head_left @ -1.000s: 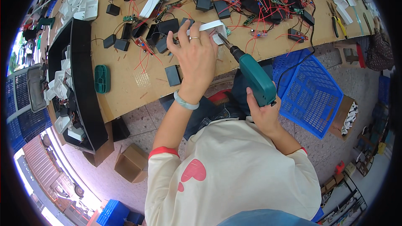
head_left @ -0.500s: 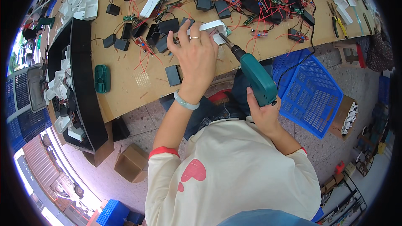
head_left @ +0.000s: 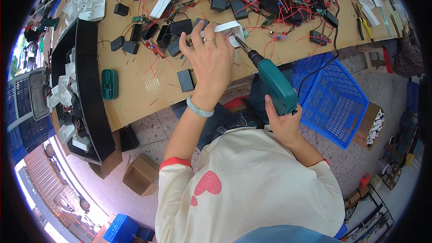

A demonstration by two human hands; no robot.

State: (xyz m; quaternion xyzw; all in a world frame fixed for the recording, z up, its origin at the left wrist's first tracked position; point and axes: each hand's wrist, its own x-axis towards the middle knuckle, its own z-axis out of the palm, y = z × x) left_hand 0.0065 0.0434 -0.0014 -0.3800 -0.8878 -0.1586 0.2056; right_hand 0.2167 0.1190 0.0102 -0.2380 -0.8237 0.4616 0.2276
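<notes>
My right hand (head_left: 284,123) is wrapped round the grip of a green power tool (head_left: 276,85) with a black collar and a narrow metal tip. That tip points up and left, meeting the near side of a white plastic casing (head_left: 233,27) on the table. Over the casing's left part lies my left hand (head_left: 209,60), its fingers bent and gripping it; the fingertips are partly hidden. Just left of this hand are several black boxes (head_left: 181,27) and a red circuit board (head_left: 155,48) with red wires. Another black box (head_left: 185,81) sits near the table's front edge.
Circuit boards with tangled red wires (head_left: 292,6) cover the far table (head_left: 135,99). A black bin (head_left: 92,94) of white parts stands left, beside a green tray (head_left: 109,84). Cutters (head_left: 360,22) lie far right. A black cord (head_left: 315,68) passes above a blue crate (head_left: 335,99).
The white casing has tilted slightly at its right end under the tool tip. Both hands stay in nearly the same place.
</notes>
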